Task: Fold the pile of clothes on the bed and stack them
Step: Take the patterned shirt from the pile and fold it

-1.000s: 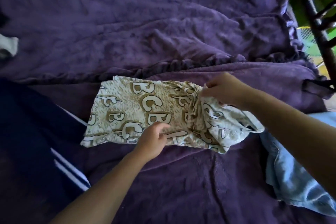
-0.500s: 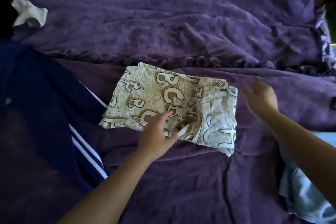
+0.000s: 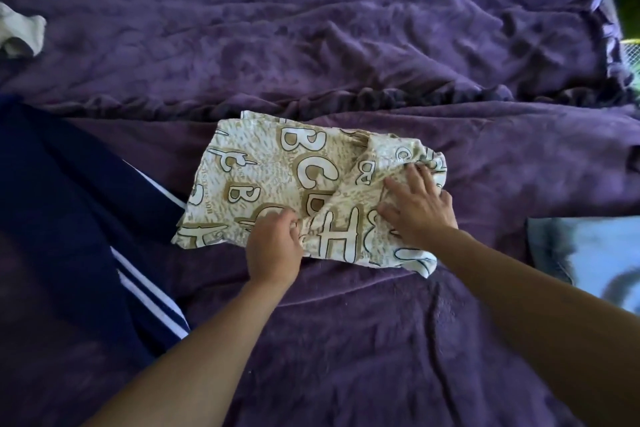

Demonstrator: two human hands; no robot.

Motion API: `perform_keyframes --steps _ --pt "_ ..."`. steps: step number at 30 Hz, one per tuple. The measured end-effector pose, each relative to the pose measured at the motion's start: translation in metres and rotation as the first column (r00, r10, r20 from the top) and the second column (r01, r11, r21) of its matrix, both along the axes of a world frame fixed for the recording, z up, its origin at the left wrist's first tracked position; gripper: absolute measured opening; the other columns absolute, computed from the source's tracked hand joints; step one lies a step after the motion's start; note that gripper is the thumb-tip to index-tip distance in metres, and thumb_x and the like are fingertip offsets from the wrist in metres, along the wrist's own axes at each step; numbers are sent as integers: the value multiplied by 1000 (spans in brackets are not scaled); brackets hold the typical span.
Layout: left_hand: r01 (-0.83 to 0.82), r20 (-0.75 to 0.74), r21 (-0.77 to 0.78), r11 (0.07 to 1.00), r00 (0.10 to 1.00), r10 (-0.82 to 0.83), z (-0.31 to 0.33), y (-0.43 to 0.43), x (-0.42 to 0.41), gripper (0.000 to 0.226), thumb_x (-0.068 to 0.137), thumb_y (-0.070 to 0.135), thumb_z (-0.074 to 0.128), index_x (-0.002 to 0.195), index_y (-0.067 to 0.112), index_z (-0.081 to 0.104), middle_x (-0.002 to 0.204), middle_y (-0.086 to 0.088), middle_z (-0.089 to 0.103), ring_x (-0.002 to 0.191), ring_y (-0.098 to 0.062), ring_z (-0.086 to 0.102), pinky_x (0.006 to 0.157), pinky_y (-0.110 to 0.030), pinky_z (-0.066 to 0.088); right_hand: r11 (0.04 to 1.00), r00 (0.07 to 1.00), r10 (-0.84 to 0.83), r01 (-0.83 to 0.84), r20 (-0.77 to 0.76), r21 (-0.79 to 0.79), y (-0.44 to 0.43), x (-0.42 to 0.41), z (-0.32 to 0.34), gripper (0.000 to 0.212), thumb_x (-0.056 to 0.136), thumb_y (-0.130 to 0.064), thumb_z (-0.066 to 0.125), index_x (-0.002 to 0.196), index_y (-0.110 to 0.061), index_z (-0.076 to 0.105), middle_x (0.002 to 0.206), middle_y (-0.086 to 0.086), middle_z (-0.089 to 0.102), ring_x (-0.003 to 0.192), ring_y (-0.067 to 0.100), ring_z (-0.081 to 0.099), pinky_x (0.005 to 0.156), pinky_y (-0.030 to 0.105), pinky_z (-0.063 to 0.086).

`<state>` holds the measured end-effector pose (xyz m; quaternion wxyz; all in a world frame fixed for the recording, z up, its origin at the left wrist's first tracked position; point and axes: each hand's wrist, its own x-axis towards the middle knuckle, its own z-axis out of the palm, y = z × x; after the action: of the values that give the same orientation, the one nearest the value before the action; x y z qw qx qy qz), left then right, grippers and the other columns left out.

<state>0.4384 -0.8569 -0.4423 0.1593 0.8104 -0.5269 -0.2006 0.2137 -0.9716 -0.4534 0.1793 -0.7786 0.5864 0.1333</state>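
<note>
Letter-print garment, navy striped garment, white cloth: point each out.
letter-print garment (image 3: 266, 180), head view, flat left half
navy striped garment (image 3: 69, 211), head view, dark body beside stripes
white cloth (image 3: 19, 31), head view, its middle

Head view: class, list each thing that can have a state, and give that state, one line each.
Letter-print garment: partly folded, right end laid over.
Left hand: fingers curled, gripping the garment's near edge.
Right hand: flat, fingers spread, pressing the folded end.
Navy striped garment: unfolded, spread out.
Light blue garment: unfolded, rumpled.
White cloth: crumpled.
Purple bedspread: wrinkled.
</note>
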Motion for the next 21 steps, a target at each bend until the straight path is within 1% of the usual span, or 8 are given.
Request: perform_keyframes --steps 2,3,5,8,10,13,16,21 --pt "75 66 -148 986 996 -66 3 -2 -9 9 84 5 63 90 10 64 92 -4 57 88 -23 52 66 -34 49 959 959 -216 244 184 -146 4 -3 8 67 85 -57 56 143 -39 27 160 -1 9 146 25 12 105 54 32" --pt "157 100 -208 965 985 -139 3 -1 -13 11 82 3 64 89 11 65 92 -4 56 87 -22 51 68 -34 49 893 882 -373 426 289 -145 7 -7 10 70 82 -55 61 141 -37 29 157 0 18 142 25 23 101 51 37" --pt "421 177 -105 901 899 -399 -5 6 -17 20 81 1 62 95 15 67 104 -2 57 95 -23 50 78 -38 47 691 615 -686 718 390 85 12 -9 12 75 77 -53 69 139 -27 36 143 4 43 124 26 48 95 46 45" --pt "496 116 203 844 844 -524 -26 20 -1 40 89 9 49 125 26 56 144 1 39 128 -24 35 103 -43 33 423 238 -892 738 385 525 12 0 18 47 76 -33 79 111 -8 61 103 12 71 87 29 70 76 47 58" --pt "482 47 277 831 857 -513 -32 22 13 46 92 13 46 136 27 48 154 4 27 138 -23 24 108 -44 27 403 147 -900 640 411 653 7 13 33 31 75 -22 80 98 -7 66 89 13 74 75 30 73 65 46 59" --pt "483 7 193 854 870 -494 -27 22 32 44 93 14 46 135 26 50 150 7 37 134 -20 33 104 -41 33 569 204 -807 519 554 638 -5 48 63 30 74 -20 79 99 -9 66 83 8 75 73 26 73 59 41 58" --pt "257 -85 3 967 963 -255 -11 27 63 32 86 5 54 115 15 67 118 -2 62 109 -25 55 91 -43 47 687 256 -714 432 652 583 -13 103 87 30 75 -11 74 102 -11 61 81 8 73 65 21 72 51 32 55" --pt "-163 -123 -38 986 980 157 7 54 134 24 85 1 55 101 11 69 103 -5 63 100 -25 56 85 -38 47 843 604 -536 348 590 410 -13 221 79 54 84 -8 61 134 -14 43 93 13 67 69 27 69 60 42 59"
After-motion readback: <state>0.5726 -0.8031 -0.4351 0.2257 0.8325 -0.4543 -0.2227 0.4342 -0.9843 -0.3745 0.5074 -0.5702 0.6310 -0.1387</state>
